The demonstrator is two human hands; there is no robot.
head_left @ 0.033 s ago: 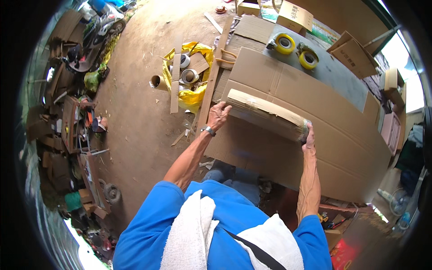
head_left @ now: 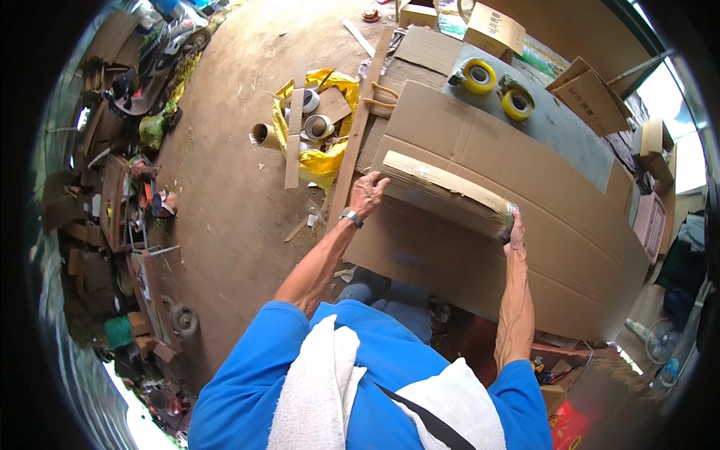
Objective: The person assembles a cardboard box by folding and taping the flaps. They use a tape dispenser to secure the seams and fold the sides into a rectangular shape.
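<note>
A long, narrow bundle of cardboard strips point(head_left: 444, 183) is held above a large flat cardboard sheet point(head_left: 555, 217). My left hand point(head_left: 367, 193), with a watch on its wrist, has its fingers curled at the bundle's left end. My right hand point(head_left: 515, 232) grips the right end, where something shiny like clear tape shows. The fingers' far sides are hidden behind the bundle. Beyond it, two rolls of yellow-rimmed tape, a left roll point(head_left: 478, 76) and a right roll point(head_left: 517, 102), rest on a grey surface.
An orange-handled tool point(head_left: 381, 96) lies at the table's left edge. On the floor, a yellow sack point(head_left: 324, 163) holds cardboard tubes and scraps. A carton point(head_left: 493, 30) and an open carton point(head_left: 592, 97) stand at the back. A fan point(head_left: 661, 341) is at the right.
The whole view has shifted very slightly. Both hands keep their hold on the cardboard bundle, with no clear movement otherwise.
</note>
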